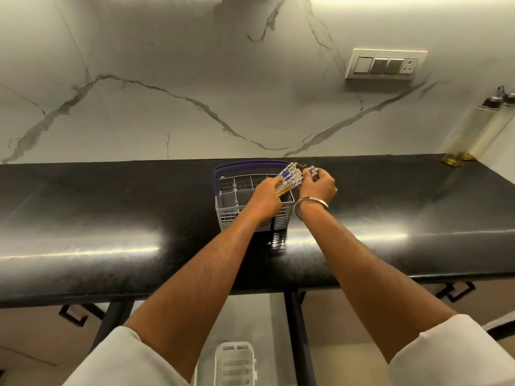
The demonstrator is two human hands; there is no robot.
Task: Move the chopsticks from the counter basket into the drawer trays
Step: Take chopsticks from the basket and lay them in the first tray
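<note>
A grey slotted cutlery basket (pixel 232 211) with a purple handle stands on the black counter (pixel 111 218). My left hand (pixel 264 200) reaches over the basket and grips a bundle of chopsticks (pixel 288 178) with blue-and-white patterned tops and tan shafts. My right hand (pixel 317 186), with a metal bangle on its wrist, pinches the patterned tops of a few chopsticks (pixel 311 171) at the basket's right side. Below the counter an open drawer shows a white slotted tray (pixel 235 363) between my forearms.
A marble backsplash rises behind the counter, with a switch panel (pixel 386 64) at upper right. Two tall glass oil bottles (pixel 479 129) stand at the counter's far right corner. Closed drawers with black handles (pixel 73 314) flank the open one.
</note>
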